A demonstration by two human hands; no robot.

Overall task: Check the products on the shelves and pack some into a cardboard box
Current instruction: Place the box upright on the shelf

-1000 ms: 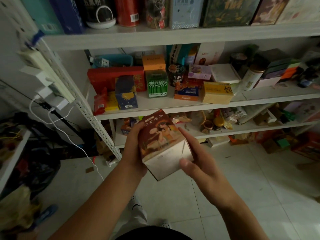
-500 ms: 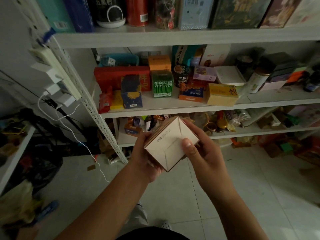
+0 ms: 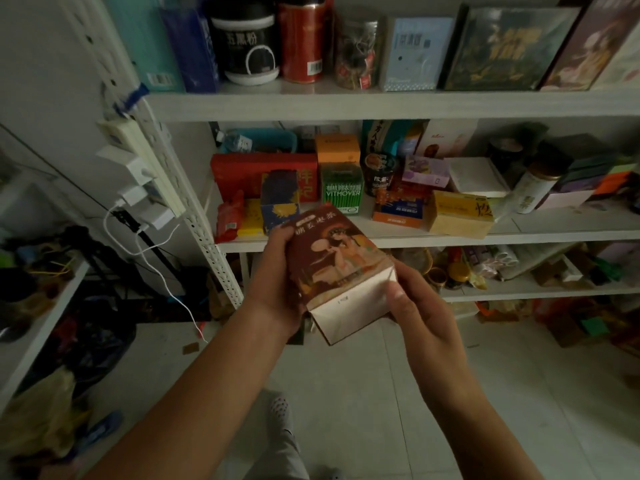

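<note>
Where the two hands meet in front of the shelves, one brown box (image 3: 329, 254) is held in the air above the tiled floor (image 3: 346, 393), tilted, with its printed face up and its pale end panel toward the near side. Left hand (image 3: 277, 282): curled round the box's left side. Right hand (image 3: 420, 306): gripping the near right corner, thumb pressed on the pale end panel. Middle shelf (image 3: 536, 235), just beyond the held box: blue box (image 3: 280, 199), green box (image 3: 341, 190) lettered VITMOVER, long red box (image 3: 242, 174) behind them, yellow box (image 3: 460, 213) further right. Top shelf (image 3: 381, 105), far side: black tub (image 3: 247, 46), red can (image 3: 303, 43), light blue box (image 3: 415, 53), all standing upright. Left upright of the shelving: power strip (image 3: 138, 157) with white chargers plugged in and white cables hanging down.
</note>
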